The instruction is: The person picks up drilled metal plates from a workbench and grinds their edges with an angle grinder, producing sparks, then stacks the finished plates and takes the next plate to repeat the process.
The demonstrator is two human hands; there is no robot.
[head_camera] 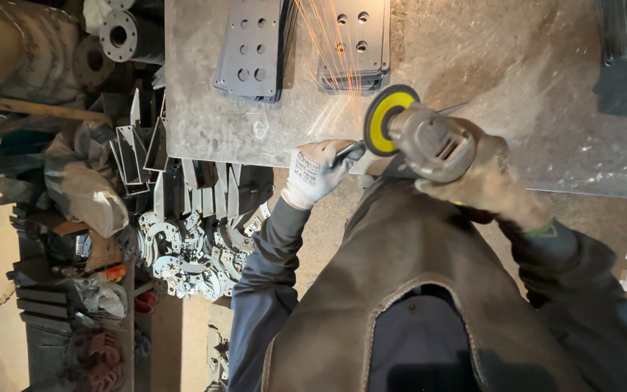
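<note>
Nearest to us hangs our brown leather apron (400, 290), with dark sleeves on either side. Just past it, our right hand (491, 181) in a worn brown glove has its fingers curled tight around the body of the grinder (433, 145), pressed together on the casing. The grinder's long axis runs left to right, and its yellow disc (384, 120) stands on edge at the left end, right at the near edge of the tabletop (473, 58).

To the left of the disc, our left hand (317, 170) in a white glove has its fingers pinching a small dark metal piece (348, 151). That piece lies just beside the disc, pointing right toward it, and we cannot tell if they touch. So the left hand is the one on the piece; the right carries the tool.

Sparks (328, 43) stream away over the tabletop toward two stacks of drilled grey plates (252, 47) at the far side. Off to the left, below, lies a heap of metal brackets and rings (183, 247).
</note>
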